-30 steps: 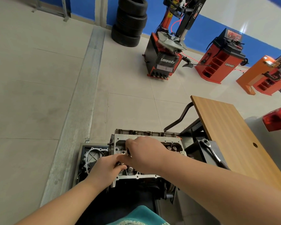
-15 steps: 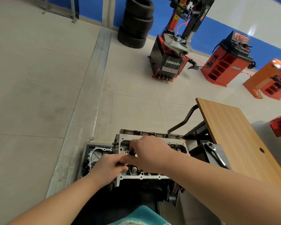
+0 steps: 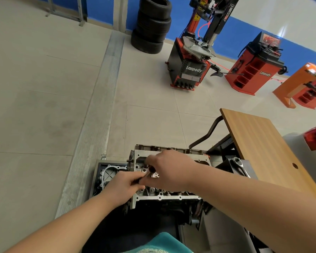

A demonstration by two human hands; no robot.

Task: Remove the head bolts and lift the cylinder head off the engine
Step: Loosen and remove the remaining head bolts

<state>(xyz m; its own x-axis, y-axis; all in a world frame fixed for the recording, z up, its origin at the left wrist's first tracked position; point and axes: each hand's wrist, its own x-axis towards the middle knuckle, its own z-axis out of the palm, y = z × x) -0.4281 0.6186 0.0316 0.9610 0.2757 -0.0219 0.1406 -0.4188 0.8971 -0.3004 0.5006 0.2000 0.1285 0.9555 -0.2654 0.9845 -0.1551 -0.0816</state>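
The grey aluminium cylinder head (image 3: 164, 198) sits on the dark engine block (image 3: 171, 209) at the bottom centre of the head view. Both my hands are over its left end. My left hand (image 3: 123, 186) grips a small shiny metal tool (image 3: 146, 175) with curled fingers. My right hand (image 3: 170, 170) reaches in from the right, and its thumb and fingers pinch the tool's dark end (image 3: 151, 168) just above the head. The bolt under the tool is hidden by my fingers.
A grey engine cover (image 3: 109, 173) lies left of the head. A wooden table (image 3: 259, 143) stands to the right, with a wrench (image 3: 239, 165) on a black tray beside it. Farther off are a tyre changer (image 3: 192, 68), stacked tyres (image 3: 151, 24) and a red balancer (image 3: 254, 70).
Both hands have stayed on the tool at the head's left end, the right fingers shifting slightly. The camera has tilted, so the scene sits a little lower and more to the right.
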